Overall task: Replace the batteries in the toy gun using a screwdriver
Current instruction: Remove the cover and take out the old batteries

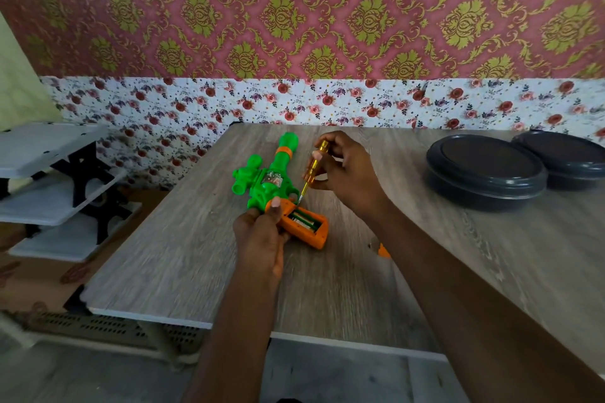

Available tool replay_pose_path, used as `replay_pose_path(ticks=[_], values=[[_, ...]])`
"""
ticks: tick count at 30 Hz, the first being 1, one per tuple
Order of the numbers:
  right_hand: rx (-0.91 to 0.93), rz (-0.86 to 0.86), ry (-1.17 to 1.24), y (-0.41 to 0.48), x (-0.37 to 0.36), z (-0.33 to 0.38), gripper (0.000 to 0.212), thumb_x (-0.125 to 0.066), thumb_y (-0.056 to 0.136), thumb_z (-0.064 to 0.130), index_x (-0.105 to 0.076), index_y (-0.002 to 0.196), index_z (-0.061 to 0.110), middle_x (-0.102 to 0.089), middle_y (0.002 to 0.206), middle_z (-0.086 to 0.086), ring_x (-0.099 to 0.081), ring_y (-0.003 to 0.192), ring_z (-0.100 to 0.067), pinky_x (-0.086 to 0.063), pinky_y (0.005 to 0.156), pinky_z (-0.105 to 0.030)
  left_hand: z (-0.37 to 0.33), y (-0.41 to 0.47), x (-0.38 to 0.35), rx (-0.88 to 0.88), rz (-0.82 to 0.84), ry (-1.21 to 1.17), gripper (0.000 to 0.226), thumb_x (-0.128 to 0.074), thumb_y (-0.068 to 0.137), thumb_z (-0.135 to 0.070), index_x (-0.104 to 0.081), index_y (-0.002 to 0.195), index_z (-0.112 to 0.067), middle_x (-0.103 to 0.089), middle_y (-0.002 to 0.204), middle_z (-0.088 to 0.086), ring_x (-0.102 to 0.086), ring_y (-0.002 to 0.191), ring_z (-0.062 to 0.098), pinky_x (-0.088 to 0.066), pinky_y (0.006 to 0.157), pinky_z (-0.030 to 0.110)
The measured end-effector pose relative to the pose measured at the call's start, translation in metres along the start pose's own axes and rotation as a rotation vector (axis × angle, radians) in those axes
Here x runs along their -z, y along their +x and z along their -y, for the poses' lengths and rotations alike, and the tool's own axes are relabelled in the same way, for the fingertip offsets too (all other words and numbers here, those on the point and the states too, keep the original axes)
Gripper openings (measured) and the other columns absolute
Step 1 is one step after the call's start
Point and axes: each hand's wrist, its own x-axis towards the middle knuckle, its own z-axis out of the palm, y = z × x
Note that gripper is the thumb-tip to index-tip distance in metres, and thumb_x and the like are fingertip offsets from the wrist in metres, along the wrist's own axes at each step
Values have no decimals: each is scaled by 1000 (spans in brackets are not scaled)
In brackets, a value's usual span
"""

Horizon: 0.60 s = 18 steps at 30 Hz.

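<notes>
A green toy gun (268, 173) with an orange grip (311, 232) lies on the wooden table (183, 255), barrel pointing away. The grip's battery compartment is uncovered and batteries (302, 218) show inside. My left hand (262, 239) grips the orange grip, thumb on its upper edge. My right hand (347, 173) pinches a yellow-handled screwdriver (312, 167), held nearly upright. Its tip meets the top edge of the compartment. A small orange piece (381, 250) lies on the table just right of the grip, partly hidden by my right forearm.
Two dark round lidded containers (484, 170) (569, 154) stand at the table's back right. A white and black shelf rack (55, 190) stands on the floor to the left. A patterned wall runs behind the table.
</notes>
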Motion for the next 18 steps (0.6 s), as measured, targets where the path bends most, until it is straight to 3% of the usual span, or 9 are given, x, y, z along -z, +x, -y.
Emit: replay_pose_path(ticks=[4,11,14,18], values=[[-17,96,-48,14,-1,3,12,-56,103,5,-59,114,9,-66,95,-8,-74,78,-26,-64,70,-55,0,-1,-1,10,14,-3,5,-59,99,-3,-62,95,-4,-71,87,8,-73,72,13,-63,66,39],[62,345,-294,39,-12,21,16,-50,106,8,-55,121,5,-61,101,-19,-70,86,-34,-65,63,-42,1,3,2,25,-11,30,5,-63,97,-6,-64,93,-4,-71,91,13,-72,81,23,-62,70,42],[126,391,-418,45,-21,28,18,-49,106,10,-56,122,5,-62,99,-12,-69,88,-27,-65,65,-44,1,3,2,33,-16,46,13,-63,98,-5,-61,85,-3,-69,79,9,-73,63,13,-64,61,37],[159,462,-473,49,-28,36,19,-48,106,9,-56,121,1,-54,87,3,-63,86,-22,-62,76,-49,1,3,1,26,-13,46,8,-63,97,-5,-63,90,-2,-71,80,9,-73,62,13,-64,58,35]])
